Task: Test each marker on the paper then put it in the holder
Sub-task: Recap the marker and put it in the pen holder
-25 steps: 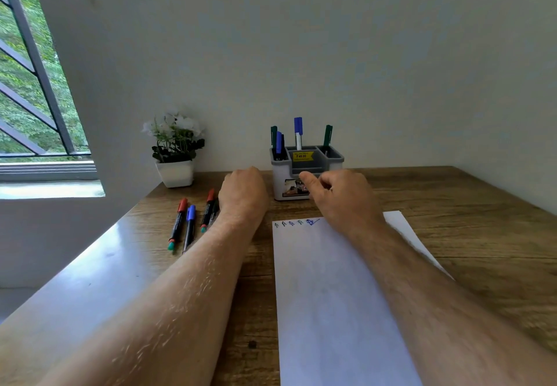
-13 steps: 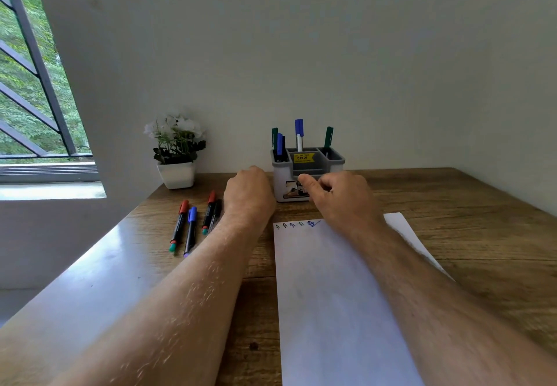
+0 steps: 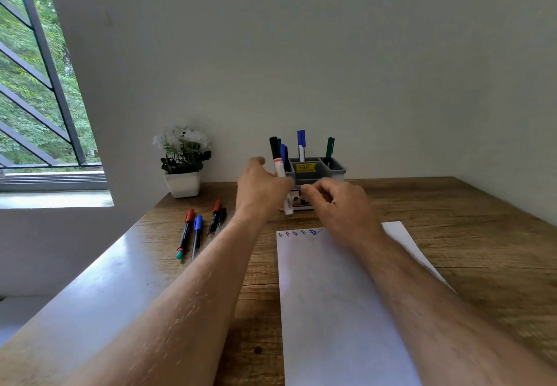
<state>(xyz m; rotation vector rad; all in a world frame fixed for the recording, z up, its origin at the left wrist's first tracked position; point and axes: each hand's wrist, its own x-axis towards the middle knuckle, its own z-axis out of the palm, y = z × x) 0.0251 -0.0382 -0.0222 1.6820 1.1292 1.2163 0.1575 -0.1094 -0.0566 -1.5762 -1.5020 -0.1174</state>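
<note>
My left hand (image 3: 261,188) grips a white marker with a black cap (image 3: 278,165), held upright just in front of the grey holder (image 3: 331,171). Its white lower end shows below the hand. My right hand (image 3: 334,204) is loosely curled beside it, in front of the holder, with nothing visibly in it. The holder stands at the back of the table with several capped markers in it, among them a blue one (image 3: 301,144) and a green one (image 3: 329,147). The white paper (image 3: 337,301) lies under my right forearm, with small pen marks (image 3: 301,232) along its top edge.
Several markers (image 3: 201,230) lie in a row on the wooden table (image 3: 470,235) left of my left arm. A white pot of white flowers (image 3: 183,164) stands at the back left by the wall. A barred window (image 3: 36,90) is at the far left.
My left hand has lifted from the table with the black-capped marker and moved right to the holder's front. My right hand has stayed by the holder, fingers now curled.
</note>
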